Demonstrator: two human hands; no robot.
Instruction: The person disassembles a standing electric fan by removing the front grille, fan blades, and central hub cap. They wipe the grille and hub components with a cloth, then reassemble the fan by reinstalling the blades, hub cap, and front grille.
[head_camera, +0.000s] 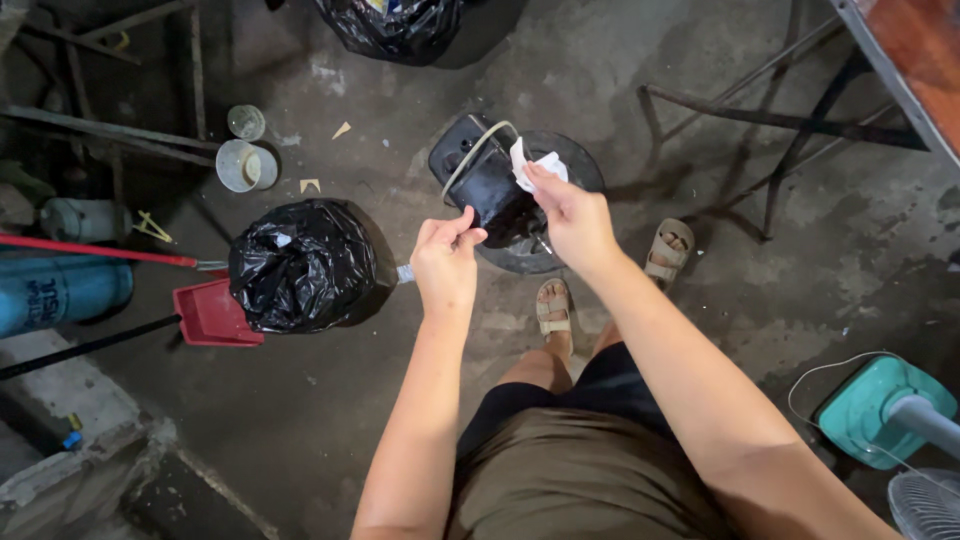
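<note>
Head view: two hands clean a black box.
The left hand (445, 262) pinches the box (492, 192) to steady it; right hand (572, 215) fingers grip a white tissue (532, 166) against it.

A blue cylinder (60, 290) with a printed label lies at the left edge.

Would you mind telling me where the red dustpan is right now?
In the head view, the red dustpan lies on the floor at the left, tucked against the black bag, left of the left hand.
</note>
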